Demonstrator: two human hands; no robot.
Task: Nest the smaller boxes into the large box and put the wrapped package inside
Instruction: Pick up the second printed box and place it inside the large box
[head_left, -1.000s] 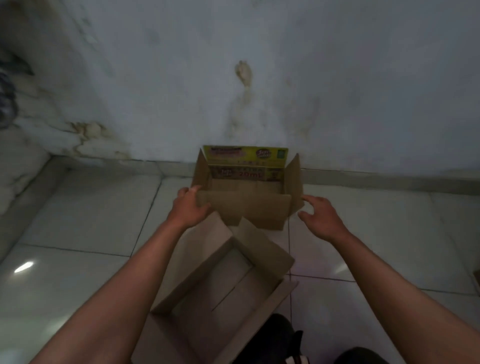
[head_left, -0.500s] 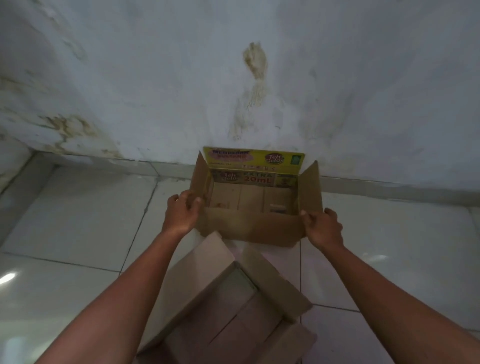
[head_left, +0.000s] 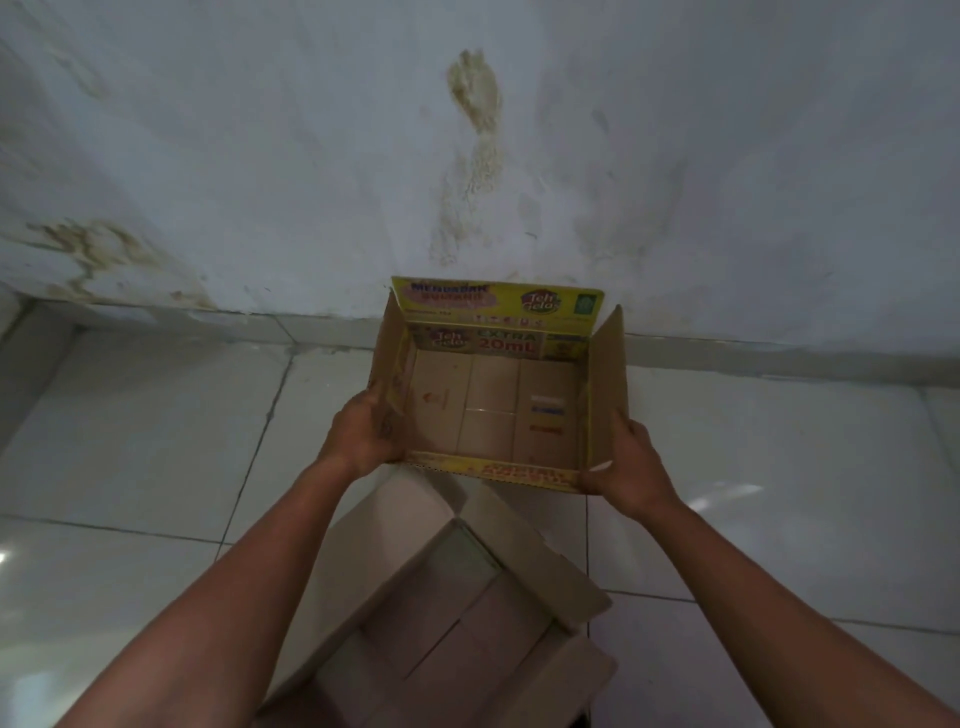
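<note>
A yellow-printed cardboard box (head_left: 496, 410) with open flaps is held between both hands, tilted so its empty inside faces me. My left hand (head_left: 361, 434) grips its left wall. My right hand (head_left: 631, 470) grips its right wall at the near corner. Below it, nearer to me, a large plain brown box (head_left: 447, 618) stands open on the floor, with nothing inside. No wrapped package is in view.
White floor tiles (head_left: 156, 431) spread to the left and right of the boxes. A stained white wall (head_left: 467, 156) rises just behind the printed box, meeting the floor at a low skirting.
Both hands closed on the printed box's sides and tipped it up towards me, off the floor. The view shifted down and forward, so the large box now sits lower in frame.
</note>
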